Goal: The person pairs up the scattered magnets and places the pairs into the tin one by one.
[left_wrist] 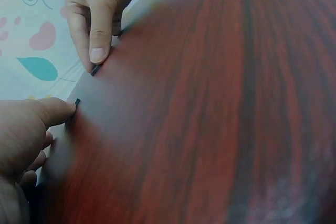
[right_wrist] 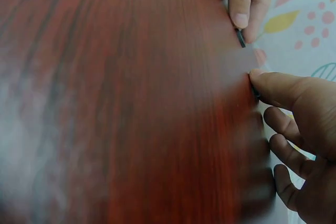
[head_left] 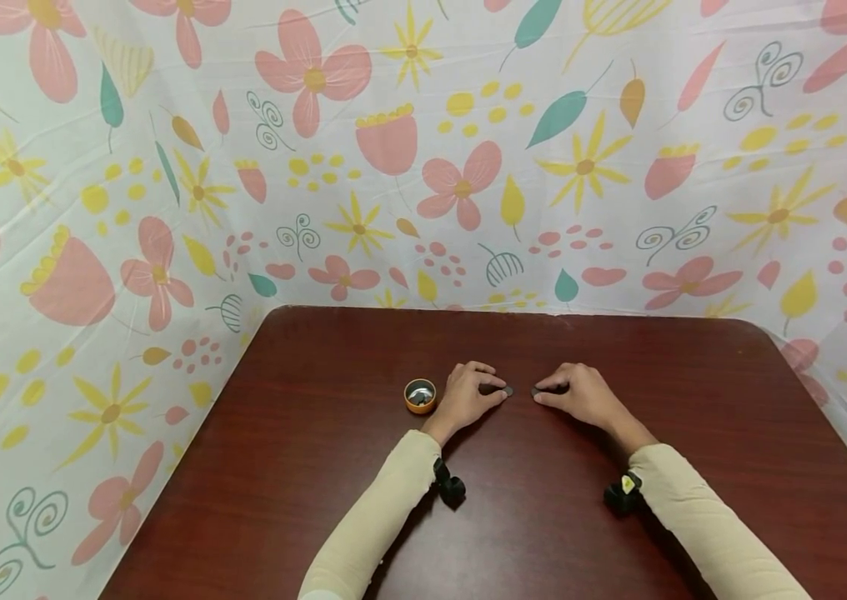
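My left hand (head_left: 464,396) pinches a small thin dark piece (head_left: 509,391) between thumb and fingers, just over the tabletop. Facing it, my right hand (head_left: 581,394) pinches a similar small dark piece (head_left: 535,392). A short gap separates the two pieces. Seen from the left wrist, the left piece (left_wrist: 77,102) and the right piece (left_wrist: 95,70) look like narrow black edges. Much of each piece is covered by fingertips, so their exact kind is unclear. Left of my left hand stands a small orange bowl (head_left: 419,408) with a shiny inside and some dark bits in it.
The dark red-brown wooden table (head_left: 528,533) has a rounded back edge. Behind it and at the sides hangs a white cloth (head_left: 461,125) printed with flowers and leaves. Black wrist cameras (head_left: 451,489) are strapped on both sleeved forearms.
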`<action>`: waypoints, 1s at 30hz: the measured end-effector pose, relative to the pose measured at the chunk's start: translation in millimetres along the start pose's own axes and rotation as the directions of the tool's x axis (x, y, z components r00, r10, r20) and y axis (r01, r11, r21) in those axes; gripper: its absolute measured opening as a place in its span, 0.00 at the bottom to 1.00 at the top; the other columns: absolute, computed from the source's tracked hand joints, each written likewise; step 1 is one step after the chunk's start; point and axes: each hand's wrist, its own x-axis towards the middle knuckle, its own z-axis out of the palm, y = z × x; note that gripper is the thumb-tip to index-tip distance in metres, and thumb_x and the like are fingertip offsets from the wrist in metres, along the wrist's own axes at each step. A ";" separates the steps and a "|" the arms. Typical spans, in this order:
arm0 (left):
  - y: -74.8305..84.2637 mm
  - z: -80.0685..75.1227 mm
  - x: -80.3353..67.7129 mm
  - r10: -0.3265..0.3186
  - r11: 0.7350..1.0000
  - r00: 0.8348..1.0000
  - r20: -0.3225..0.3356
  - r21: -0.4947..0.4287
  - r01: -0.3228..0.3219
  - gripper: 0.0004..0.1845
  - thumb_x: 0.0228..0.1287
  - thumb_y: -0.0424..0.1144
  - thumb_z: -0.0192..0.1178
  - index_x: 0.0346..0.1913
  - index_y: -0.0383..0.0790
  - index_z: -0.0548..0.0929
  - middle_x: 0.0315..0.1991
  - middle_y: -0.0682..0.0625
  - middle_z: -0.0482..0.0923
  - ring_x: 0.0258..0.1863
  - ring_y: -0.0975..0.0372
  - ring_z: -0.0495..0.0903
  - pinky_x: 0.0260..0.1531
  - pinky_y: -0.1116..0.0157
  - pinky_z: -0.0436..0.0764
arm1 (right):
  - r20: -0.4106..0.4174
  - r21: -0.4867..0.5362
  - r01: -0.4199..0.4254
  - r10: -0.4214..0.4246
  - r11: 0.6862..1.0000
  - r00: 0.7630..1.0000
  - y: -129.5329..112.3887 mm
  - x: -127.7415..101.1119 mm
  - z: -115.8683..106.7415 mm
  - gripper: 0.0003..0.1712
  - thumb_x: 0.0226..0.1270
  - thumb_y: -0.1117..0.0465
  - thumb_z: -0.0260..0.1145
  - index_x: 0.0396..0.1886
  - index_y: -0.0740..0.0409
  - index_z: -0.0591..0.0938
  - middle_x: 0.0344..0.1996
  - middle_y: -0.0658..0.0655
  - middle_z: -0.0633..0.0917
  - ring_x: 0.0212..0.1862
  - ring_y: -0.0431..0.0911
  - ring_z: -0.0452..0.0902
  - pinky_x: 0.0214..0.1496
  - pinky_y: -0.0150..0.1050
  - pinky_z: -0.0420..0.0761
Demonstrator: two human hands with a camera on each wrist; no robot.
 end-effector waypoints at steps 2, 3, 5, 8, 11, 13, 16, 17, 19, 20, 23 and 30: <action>1.4 0.7 0.4 0.007 1.000 1.000 -0.003 0.006 -0.007 0.10 0.70 0.46 0.68 0.50 0.51 0.92 0.60 0.52 0.80 0.57 0.56 0.72 0.62 0.52 0.68 | 0.001 0.003 0.006 -0.006 1.000 1.000 -1.4 1.5 1.6 0.09 0.62 0.58 0.78 0.42 0.53 0.93 0.36 0.49 0.88 0.42 0.48 0.83 0.46 0.51 0.82; 2.1 1.1 0.5 0.011 1.000 1.000 -0.006 0.012 -0.011 0.10 0.70 0.46 0.68 0.50 0.52 0.92 0.59 0.52 0.80 0.57 0.56 0.72 0.60 0.53 0.68 | 0.001 0.004 0.010 -0.010 1.000 1.000 -2.1 2.3 2.5 0.10 0.62 0.58 0.78 0.42 0.53 0.93 0.36 0.49 0.88 0.42 0.48 0.83 0.46 0.51 0.83; 3.6 1.9 0.9 0.018 1.000 1.000 -0.010 0.019 -0.018 0.10 0.70 0.47 0.68 0.50 0.53 0.92 0.59 0.52 0.80 0.56 0.56 0.72 0.56 0.55 0.68 | 0.002 0.008 0.018 -0.018 1.000 1.000 -3.8 3.7 4.1 0.10 0.62 0.58 0.78 0.43 0.54 0.93 0.35 0.49 0.88 0.42 0.48 0.83 0.46 0.50 0.83; 5.1 3.3 1.4 0.021 0.999 1.000 -0.015 0.024 -0.021 0.10 0.69 0.47 0.68 0.49 0.53 0.92 0.58 0.52 0.81 0.55 0.56 0.72 0.51 0.58 0.66 | 0.000 0.010 0.034 -0.034 0.999 0.999 -5.6 5.3 6.3 0.10 0.62 0.58 0.78 0.42 0.54 0.93 0.35 0.49 0.88 0.41 0.48 0.83 0.45 0.50 0.82; 5.7 4.6 2.6 0.021 0.999 1.000 -0.014 0.025 -0.021 0.10 0.69 0.47 0.68 0.49 0.53 0.92 0.58 0.52 0.81 0.55 0.56 0.72 0.50 0.60 0.64 | -0.004 0.010 0.043 -0.043 0.999 0.999 -6.7 6.5 8.1 0.10 0.61 0.59 0.78 0.42 0.54 0.93 0.34 0.49 0.88 0.40 0.47 0.83 0.43 0.49 0.82; 5.8 5.5 3.7 0.020 0.999 1.000 -0.011 0.032 -0.020 0.10 0.69 0.48 0.68 0.49 0.54 0.92 0.58 0.53 0.81 0.55 0.57 0.72 0.49 0.60 0.64 | -0.004 0.005 0.044 -0.044 0.999 0.999 -6.9 7.3 9.3 0.09 0.61 0.59 0.79 0.41 0.53 0.94 0.34 0.48 0.88 0.40 0.47 0.82 0.43 0.48 0.81; 6.2 6.3 5.2 0.025 0.999 1.000 0.000 0.039 -0.025 0.10 0.69 0.49 0.68 0.49 0.55 0.92 0.58 0.54 0.81 0.55 0.57 0.72 0.49 0.60 0.63 | 0.005 0.001 0.042 -0.042 0.999 0.999 -7.0 8.3 10.7 0.10 0.61 0.58 0.78 0.42 0.52 0.94 0.35 0.48 0.88 0.41 0.46 0.82 0.43 0.47 0.81; 6.2 6.6 5.6 0.023 0.999 1.000 0.002 0.039 -0.024 0.10 0.69 0.49 0.68 0.49 0.55 0.92 0.58 0.54 0.81 0.55 0.57 0.72 0.49 0.61 0.63 | 0.009 0.000 0.044 -0.044 0.999 0.999 -7.2 8.5 11.1 0.10 0.62 0.58 0.78 0.43 0.52 0.93 0.35 0.48 0.88 0.41 0.46 0.82 0.43 0.46 0.81; 6.3 7.0 6.1 0.023 0.999 1.000 0.006 0.038 -0.023 0.10 0.69 0.49 0.68 0.49 0.55 0.92 0.58 0.54 0.81 0.55 0.57 0.72 0.48 0.61 0.63 | 0.013 -0.001 0.048 -0.048 0.999 0.999 -7.6 8.8 11.4 0.10 0.62 0.58 0.78 0.43 0.52 0.93 0.35 0.48 0.88 0.41 0.46 0.82 0.43 0.46 0.81; 6.3 7.2 6.1 0.021 0.999 1.000 0.008 0.034 -0.022 0.10 0.69 0.49 0.69 0.49 0.55 0.92 0.58 0.54 0.81 0.55 0.57 0.72 0.48 0.61 0.62 | 0.014 -0.003 0.047 -0.047 0.999 0.999 -7.7 8.9 11.3 0.10 0.62 0.57 0.78 0.43 0.52 0.93 0.36 0.48 0.88 0.41 0.46 0.82 0.43 0.46 0.80; 6.5 7.6 5.9 0.015 0.999 1.000 0.007 0.033 -0.015 0.11 0.68 0.50 0.69 0.49 0.55 0.92 0.59 0.55 0.81 0.55 0.58 0.72 0.48 0.62 0.62 | 0.012 -0.005 0.044 -0.044 0.999 0.999 -7.8 8.8 10.9 0.10 0.62 0.57 0.78 0.43 0.51 0.93 0.36 0.48 0.88 0.41 0.46 0.82 0.43 0.47 0.80; 7.2 8.8 6.4 0.007 1.000 1.000 0.008 0.030 -0.007 0.11 0.68 0.51 0.69 0.49 0.56 0.92 0.59 0.55 0.80 0.56 0.58 0.71 0.49 0.62 0.63 | 0.011 -0.001 0.031 -0.031 1.000 0.999 -7.3 8.4 10.4 0.10 0.61 0.58 0.79 0.42 0.51 0.93 0.35 0.48 0.88 0.41 0.45 0.82 0.42 0.46 0.80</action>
